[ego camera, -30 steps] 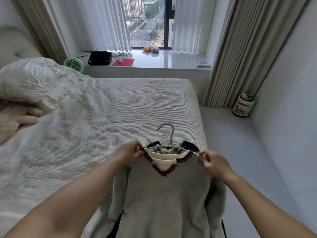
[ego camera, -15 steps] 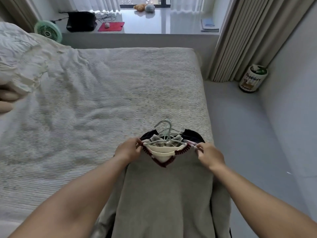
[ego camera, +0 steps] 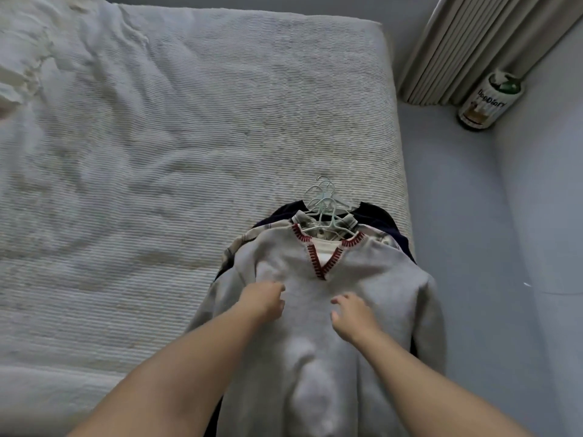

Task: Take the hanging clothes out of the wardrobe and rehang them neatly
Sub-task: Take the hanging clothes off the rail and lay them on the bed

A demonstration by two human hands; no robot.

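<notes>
Resting on grey knitted red-trimmed V-neck sweater (ego camera: 356, 279) | left hand (ego camera: 262, 299) fingers curled, grip unclear | right hand (ego camera: 351, 316) fingers spread, holding nothing | bed (ego camera: 189, 137)

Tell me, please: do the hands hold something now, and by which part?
Nothing clearly held. Left hand and right hand lie loosely curled over the grey sweater chest.

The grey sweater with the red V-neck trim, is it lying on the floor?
No, the grey sweater lies on top of other clothes at the edge of the bed, with its lower part hanging off.
</notes>
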